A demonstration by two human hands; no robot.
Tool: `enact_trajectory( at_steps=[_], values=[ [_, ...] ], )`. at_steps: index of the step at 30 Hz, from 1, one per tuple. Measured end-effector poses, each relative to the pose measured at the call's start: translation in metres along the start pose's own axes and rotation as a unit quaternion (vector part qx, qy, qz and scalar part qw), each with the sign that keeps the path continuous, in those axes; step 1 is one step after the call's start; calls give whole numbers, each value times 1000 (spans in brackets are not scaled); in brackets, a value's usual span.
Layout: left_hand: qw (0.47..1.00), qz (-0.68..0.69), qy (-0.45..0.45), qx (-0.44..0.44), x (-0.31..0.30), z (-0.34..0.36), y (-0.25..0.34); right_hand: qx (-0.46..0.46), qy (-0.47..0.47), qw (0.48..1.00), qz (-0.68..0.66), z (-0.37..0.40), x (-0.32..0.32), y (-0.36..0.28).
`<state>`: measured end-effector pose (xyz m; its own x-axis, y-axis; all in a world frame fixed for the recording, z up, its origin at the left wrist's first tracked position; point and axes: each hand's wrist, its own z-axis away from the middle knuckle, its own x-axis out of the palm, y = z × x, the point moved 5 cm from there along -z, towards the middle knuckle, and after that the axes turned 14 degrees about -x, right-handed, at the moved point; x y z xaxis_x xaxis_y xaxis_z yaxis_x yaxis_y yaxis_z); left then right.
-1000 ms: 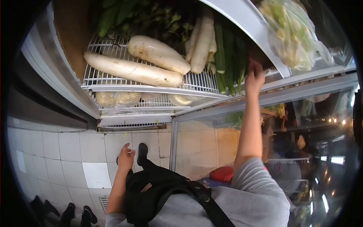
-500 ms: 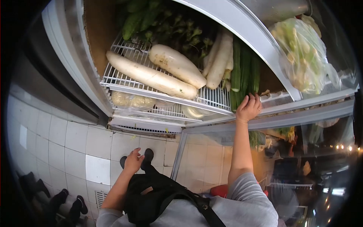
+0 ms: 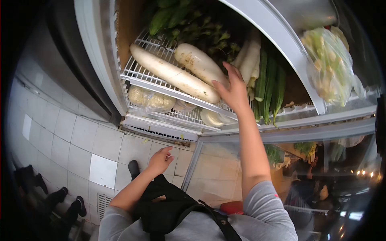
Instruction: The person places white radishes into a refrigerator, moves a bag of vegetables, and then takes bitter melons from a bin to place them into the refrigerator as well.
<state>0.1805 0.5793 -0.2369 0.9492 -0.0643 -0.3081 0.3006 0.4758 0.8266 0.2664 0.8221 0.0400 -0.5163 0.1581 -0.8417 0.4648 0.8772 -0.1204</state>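
My right hand [image 3: 234, 89] reaches over the wire shelf [image 3: 140, 79] of an open fridge, thumb and fingers spread at the lower end of a thick white radish [image 3: 199, 62]; whether it touches the radish is unclear. A longer white radish [image 3: 173, 76] lies along the shelf's front edge. Behind my fingers are thin white radishes [image 3: 251, 56], with long green vegetables [image 3: 270, 86] to their right. My left hand [image 3: 160, 160] hangs over the floor with fingers loosely bent and apart, holding nothing.
The glass door [image 3: 225, 160] stands open at the right. A plastic bag of vegetables [image 3: 329, 66] is at upper right. Bagged pale food [image 3: 150, 99] sits on the lower shelf. Another person's shoes [image 3: 80, 205] show at lower left on the tiled floor [image 3: 104, 170].
My right hand has left the green vegetables and moved left to the thick radish, its fingers now spread. My left hand has shifted slightly right. The view has shifted a little.
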Motion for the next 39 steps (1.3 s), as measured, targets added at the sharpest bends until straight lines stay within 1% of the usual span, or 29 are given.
enact_trajectory(
  at_steps=[1,2,3,4,7,8,9,11,12,14,15,17,18,19,21,23,24,25,26,28,29,31,32,35,38,39],
  values=[
    [1000,8,1,3,0,1,4,71,-81,994,-16,-12,14,10],
    [1000,14,2,6,-2,2,5,143,-161,976,-31,-22,25,18],
    [1000,18,6,-3,-4,3,1,212,-239,946,-44,-28,37,27],
    [1000,22,9,-13,-4,4,-2,214,-266,937,-72,-33,47,36],
    [998,52,38,-22,-3,12,-7,181,-256,940,-134,-40,47,29],
    [996,62,53,-22,-5,15,-7,170,-232,952,-101,-36,49,32],
    [995,81,54,4,-8,17,1,150,-216,964,-42,-36,45,26],
    [989,120,61,55,-12,25,33,105,-179,975,73,-35,35,7],
    [985,136,67,85,-16,29,53,76,-190,971,123,-35,26,-2],
    [962,105,130,215,-24,34,100,90,-112,986,82,-28,4,-9],
    [950,99,139,262,-29,36,127,99,-72,990,64,-23,-8,-9],
    [911,95,159,367,-35,33,183,132,65,988,-37,-17,-33,1],
    [884,95,171,425,-38,29,209,187,108,969,-121,-13,-45,16],
    [884,90,173,424,-40,21,233,245,136,944,-174,-10,-57,30],
    [888,92,191,407,-39,-3,274,315,197,897,-240,0,-76,74],
    [893,84,229,378,-36,-32,306,294,244,903,-198,-2,-92,111],
    [894,71,262,356,-29,-49,318,289,231,906,-203,-8,-94,118],
    [893,56,296,334,-21,-65,326,319,192,917,-146,-7,-95,155],
    [898,20,308,314,-17,-79,334,346,151,922,-90,-3,-93,211],
    [902,-53,333,271,-11,-101,345,306,76,949,23,-11,-89,224],
    [895,-60,353,266,-6,-105,349,287,39,954,81,-14,-84,230],
    [878,-75,396,259,-3,-110,354,258,-4,951,170,-20,-78,236],
    [859,-44,429,277,-3,-111,354,249,-16,947,201,-20,-76,239],
    [851,-60,437,286,0,-125,367,226,-22,940,255,-32,-77,251],
    [883,-36,397,246,-2,-147,375,211,-31,933,290,-52,-88,280],
    [886,-50,392,243,-1,-149,377,208,-39,930,300,-56,-91,287]
  ],
)
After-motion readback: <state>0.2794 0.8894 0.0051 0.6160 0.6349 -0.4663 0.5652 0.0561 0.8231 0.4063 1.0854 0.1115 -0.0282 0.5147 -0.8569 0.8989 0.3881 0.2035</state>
